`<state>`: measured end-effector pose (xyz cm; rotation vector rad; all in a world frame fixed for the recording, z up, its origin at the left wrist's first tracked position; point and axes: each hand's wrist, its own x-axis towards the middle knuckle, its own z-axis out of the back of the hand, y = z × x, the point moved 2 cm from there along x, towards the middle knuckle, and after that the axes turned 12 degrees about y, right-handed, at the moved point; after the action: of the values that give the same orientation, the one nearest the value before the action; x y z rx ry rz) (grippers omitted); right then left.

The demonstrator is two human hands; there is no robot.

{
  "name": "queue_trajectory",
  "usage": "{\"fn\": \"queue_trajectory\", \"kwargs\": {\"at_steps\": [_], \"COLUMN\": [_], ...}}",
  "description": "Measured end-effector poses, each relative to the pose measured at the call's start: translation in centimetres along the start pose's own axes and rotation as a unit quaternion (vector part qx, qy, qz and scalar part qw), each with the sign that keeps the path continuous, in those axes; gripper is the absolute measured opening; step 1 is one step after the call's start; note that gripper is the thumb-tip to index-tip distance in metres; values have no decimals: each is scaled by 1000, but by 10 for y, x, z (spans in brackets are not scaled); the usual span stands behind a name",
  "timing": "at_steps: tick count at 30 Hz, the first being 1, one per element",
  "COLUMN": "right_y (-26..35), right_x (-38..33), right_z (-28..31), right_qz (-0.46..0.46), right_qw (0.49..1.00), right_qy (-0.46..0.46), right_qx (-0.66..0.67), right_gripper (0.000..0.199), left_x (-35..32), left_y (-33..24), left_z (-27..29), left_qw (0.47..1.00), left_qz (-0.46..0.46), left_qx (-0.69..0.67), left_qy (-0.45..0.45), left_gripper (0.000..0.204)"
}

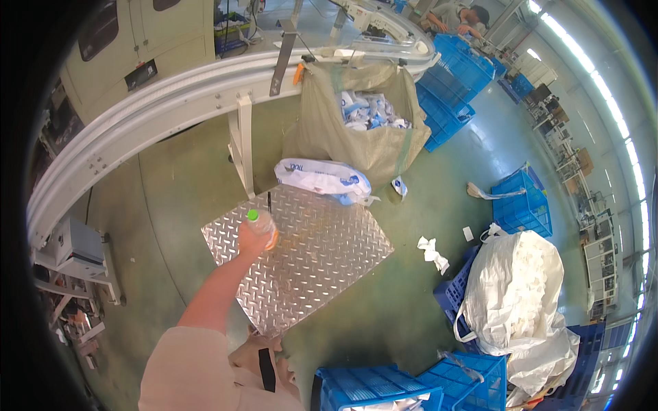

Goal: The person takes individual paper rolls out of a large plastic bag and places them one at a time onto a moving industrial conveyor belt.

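Note:
My left hand (253, 241) is closed around a clear plastic bottle (264, 221) with a green cap, and an orange patch shows low on its side. The bottle is over the left part of a diamond-pattern metal plate (308, 253); whether it touches the plate I cannot tell. Against the plate's far edge lies a white and blue plastic package (322, 178). My right hand is out of the picture.
Beyond the plate stands a big woven sack (322, 123) of white-blue wrappers, below a curved conveyor (157, 92). Blue crates (524, 209) and a stuffed white sack (490, 294) line the right. Scraps (432, 252) litter the floor. A person (452, 17) works far off.

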<state>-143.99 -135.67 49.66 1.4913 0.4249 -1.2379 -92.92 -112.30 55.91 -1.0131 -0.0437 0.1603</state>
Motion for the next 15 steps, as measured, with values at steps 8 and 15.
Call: {"fn": "queue_trajectory", "kwargs": {"at_steps": [8,15], "right_y": [43,-59], "right_x": [-6,-79], "right_z": [15,16], "right_qz": [27,-56], "right_qw": [998,995], "right_qy": [-24,-60], "right_qx": [-50,-64], "right_gripper": [52,52], "left_x": [8,26], "left_y": [82,143], "left_z": [48,21], "left_qw": [993,990], "left_qz": [64,-18], "left_qx": [60,-69], "left_qy": [85,122], "left_gripper": [79,104]}}
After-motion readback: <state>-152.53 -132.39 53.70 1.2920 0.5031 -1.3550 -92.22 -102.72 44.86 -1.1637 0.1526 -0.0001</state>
